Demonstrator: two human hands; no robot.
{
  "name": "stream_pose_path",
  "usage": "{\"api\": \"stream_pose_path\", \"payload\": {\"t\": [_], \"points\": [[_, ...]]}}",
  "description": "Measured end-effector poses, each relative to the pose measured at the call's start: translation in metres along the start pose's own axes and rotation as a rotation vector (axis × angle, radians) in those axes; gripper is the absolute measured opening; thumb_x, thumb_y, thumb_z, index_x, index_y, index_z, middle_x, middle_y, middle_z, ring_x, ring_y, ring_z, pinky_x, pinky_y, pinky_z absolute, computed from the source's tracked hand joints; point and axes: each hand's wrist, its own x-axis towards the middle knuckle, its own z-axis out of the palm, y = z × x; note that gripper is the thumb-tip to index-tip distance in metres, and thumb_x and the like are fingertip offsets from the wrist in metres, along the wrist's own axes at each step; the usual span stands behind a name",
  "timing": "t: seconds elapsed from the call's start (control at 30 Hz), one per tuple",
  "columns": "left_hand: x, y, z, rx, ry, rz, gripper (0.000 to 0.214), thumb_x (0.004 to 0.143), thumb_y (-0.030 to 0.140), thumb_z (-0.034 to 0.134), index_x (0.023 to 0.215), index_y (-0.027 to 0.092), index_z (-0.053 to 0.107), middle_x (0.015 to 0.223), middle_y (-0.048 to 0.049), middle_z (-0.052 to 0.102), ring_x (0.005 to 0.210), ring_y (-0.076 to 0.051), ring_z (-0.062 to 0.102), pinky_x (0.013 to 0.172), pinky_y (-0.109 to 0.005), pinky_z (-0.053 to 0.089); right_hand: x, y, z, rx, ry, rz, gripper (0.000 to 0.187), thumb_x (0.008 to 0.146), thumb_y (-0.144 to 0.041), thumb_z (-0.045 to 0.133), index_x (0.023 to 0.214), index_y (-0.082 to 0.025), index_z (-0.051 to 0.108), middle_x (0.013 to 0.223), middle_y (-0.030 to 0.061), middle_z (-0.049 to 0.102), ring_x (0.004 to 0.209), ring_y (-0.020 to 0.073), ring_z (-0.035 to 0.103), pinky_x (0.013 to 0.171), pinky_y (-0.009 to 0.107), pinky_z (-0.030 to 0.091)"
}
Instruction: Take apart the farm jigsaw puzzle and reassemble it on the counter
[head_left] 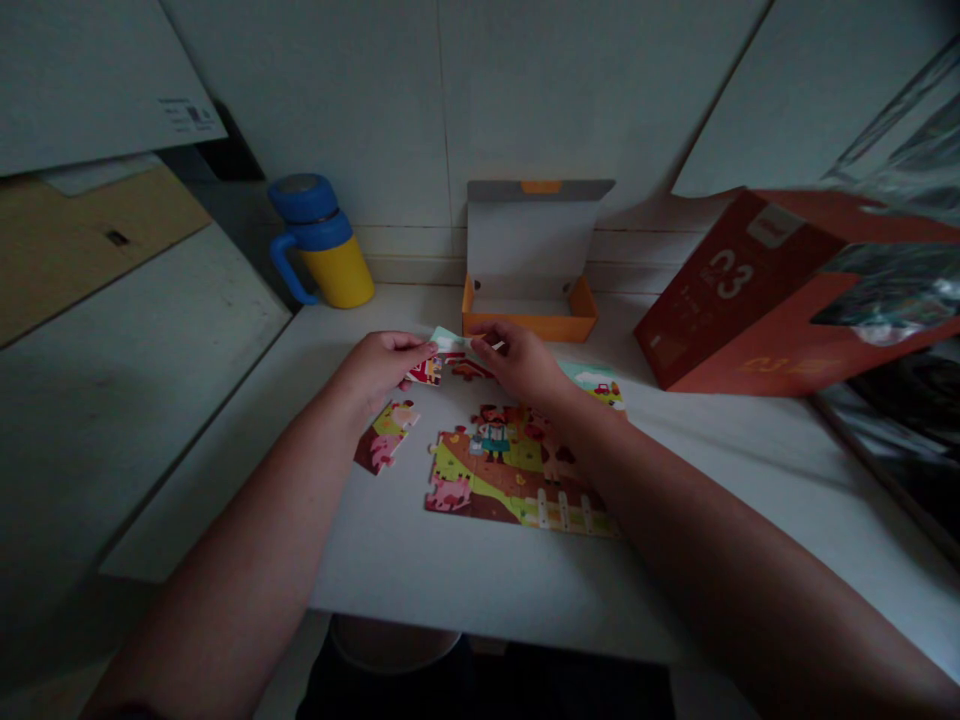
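Note:
My left hand (379, 368) is closed in a pinch on a puzzle piece (426, 371) with red and pale patterns. Opposite it, my right hand (517, 362) has thumb and fingers pressed together at the edge of a pale-topped puzzle piece with a red roof (469, 368). Whether the pieces in the two hands are joined, I cannot tell. Below them lies a partly assembled farm puzzle (491, 475) showing a farmer, a cow and a fence; my right forearm covers part of it. Joined pink-pig puzzle pieces (386, 437) lie apart at its left.
An orange box (525, 328) stands behind my hands with its lid up. A blue and yellow mug-bottle (334, 260) is at the back left. A large red box (720, 300) leans at the right on the white table (375, 560). A cardboard panel (90, 240) borders the left.

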Motion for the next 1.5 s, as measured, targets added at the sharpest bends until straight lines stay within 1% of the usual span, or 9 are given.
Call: {"api": "stream_pose_path", "payload": {"t": [0.1,0.2,0.33,0.63,0.8,1.03,1.17,1.33,1.5], "points": [[0.004,-0.002,-0.008,0.093,0.017,-0.046,0.031,0.075,0.043,0.089,0.083,0.017,0.076,0.071,-0.0034,0.071,0.054,-0.011,0.055,0.046,-0.023,0.032,-0.002,0.001,0.001,-0.110,-0.008,-0.013,0.029,0.099,-0.032,0.064,0.122,-0.017,0.073,0.103,0.0076,0.078,0.078,0.0155,0.067,0.075,0.029,0.048],[0.005,-0.002,-0.009,0.137,0.012,-0.080,0.028,0.075,0.040,0.089,0.079,0.015,0.075,0.067,-0.0030,0.069,0.051,-0.011,0.054,0.045,-0.023,0.028,-0.004,0.002,0.002,-0.177,-0.046,-0.091,0.021,0.098,-0.025,0.065,0.116,-0.018,0.074,0.103,0.0065,0.078,0.078,0.0149,0.066,0.077,0.027,0.048],[0.003,0.000,-0.007,0.121,0.026,-0.087,0.025,0.075,0.036,0.089,0.076,0.015,0.074,0.065,-0.0022,0.068,0.050,-0.010,0.051,0.045,-0.023,0.028,-0.006,0.001,0.004,-0.280,-0.104,-0.191,0.020,0.097,-0.023,0.067,0.114,-0.017,0.075,0.107,0.0082,0.076,0.087,0.0170,0.067,0.081,0.027,0.047],[0.006,-0.007,-0.002,0.041,0.032,-0.065,0.032,0.070,0.042,0.089,0.082,0.016,0.075,0.069,-0.0028,0.071,0.052,-0.011,0.052,0.046,-0.021,0.030,-0.007,-0.003,0.006,-0.363,-0.144,-0.233,0.019,0.099,-0.024,0.066,0.114,-0.017,0.075,0.105,0.0095,0.073,0.091,0.0190,0.065,0.083,0.028,0.045],[0.012,-0.016,0.003,0.154,0.040,-0.035,0.031,0.075,0.045,0.084,0.080,0.017,0.075,0.064,-0.0017,0.067,0.047,-0.011,0.051,0.044,-0.023,0.029,-0.007,-0.001,0.006,-0.374,-0.137,-0.229,0.019,0.097,-0.020,0.065,0.113,-0.017,0.076,0.105,0.0093,0.072,0.093,0.0200,0.065,0.085,0.028,0.045],[0.019,-0.029,-0.001,0.386,0.087,0.059,0.037,0.079,0.056,0.077,0.083,0.019,0.076,0.060,-0.0023,0.067,0.046,-0.016,0.054,0.045,-0.027,0.032,-0.008,-0.003,0.013,-0.499,-0.201,-0.231,0.026,0.101,-0.022,0.056,0.117,-0.017,0.077,0.115,0.0125,0.070,0.099,0.0211,0.066,0.088,0.029,0.047],[0.016,-0.026,-0.003,0.468,0.051,0.067,0.032,0.080,0.053,0.078,0.081,0.020,0.075,0.058,-0.0024,0.067,0.047,-0.017,0.057,0.045,-0.028,0.033,-0.010,-0.006,0.013,-0.547,-0.212,-0.216,0.031,0.103,-0.024,0.053,0.123,-0.018,0.075,0.117,0.0128,0.069,0.100,0.0221,0.067,0.089,0.030,0.048],[0.010,-0.019,-0.002,0.467,0.047,0.059,0.028,0.077,0.048,0.082,0.081,0.021,0.075,0.056,-0.0020,0.066,0.048,-0.018,0.058,0.047,-0.028,0.035,-0.014,-0.015,0.012,-0.580,-0.216,-0.204,0.041,0.102,-0.023,0.053,0.141,-0.022,0.068,0.129,0.0130,0.066,0.104,0.0234,0.069,0.091,0.031,0.050],[0.005,-0.007,-0.006,0.450,0.054,-0.005,0.024,0.072,0.038,0.088,0.079,0.020,0.074,0.058,-0.0019,0.068,0.050,-0.018,0.060,0.048,-0.027,0.039,-0.015,-0.017,0.014,-0.620,-0.232,-0.216,0.042,0.105,-0.028,0.050,0.143,-0.025,0.069,0.135,0.0136,0.064,0.105,0.0248,0.070,0.090,0.033,0.052]]}}
